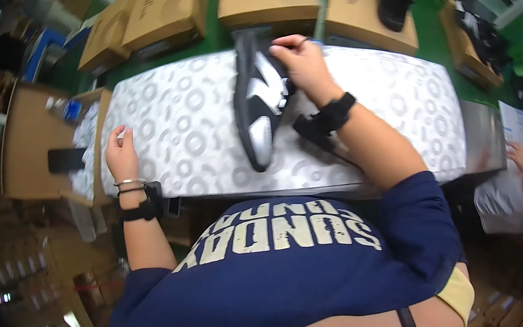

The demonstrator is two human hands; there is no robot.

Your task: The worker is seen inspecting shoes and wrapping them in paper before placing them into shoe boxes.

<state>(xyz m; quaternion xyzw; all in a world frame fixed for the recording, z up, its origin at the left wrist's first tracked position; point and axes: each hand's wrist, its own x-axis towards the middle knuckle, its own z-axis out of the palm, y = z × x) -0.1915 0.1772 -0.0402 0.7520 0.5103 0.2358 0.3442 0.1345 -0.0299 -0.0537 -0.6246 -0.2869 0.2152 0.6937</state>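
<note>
From my remote station I find the black-and-white shoe (262, 90) on the middle of the patterned white cover (183, 105), toe pointing near. The right hand (299, 62) appears to pinch its collar at the far end; blur hides the exact contact. The left hand (121, 156), by the cover's left edge, is half spread, fingers loosely bent, nothing visible in it.

Risks: with one hand on it, I judge the shoe could swing or slip if the pinch loosens. The dark item (312, 134) just beside the right wrist, which I cannot identify, could snag on the shoe. A leftward sweep of the left hand could knock the open carton (25, 130).

Count: on the cover, one shoe; far side, four closed tan boxes (267, 7), one black shoe (393, 5) on the rightmost, one open box (463, 58) of footwear I cannot count; at the carton, one bottle (72, 110); wrist straps (336, 110), two; right side, one co-worker (514, 199), one paper sheet (513, 122).
</note>
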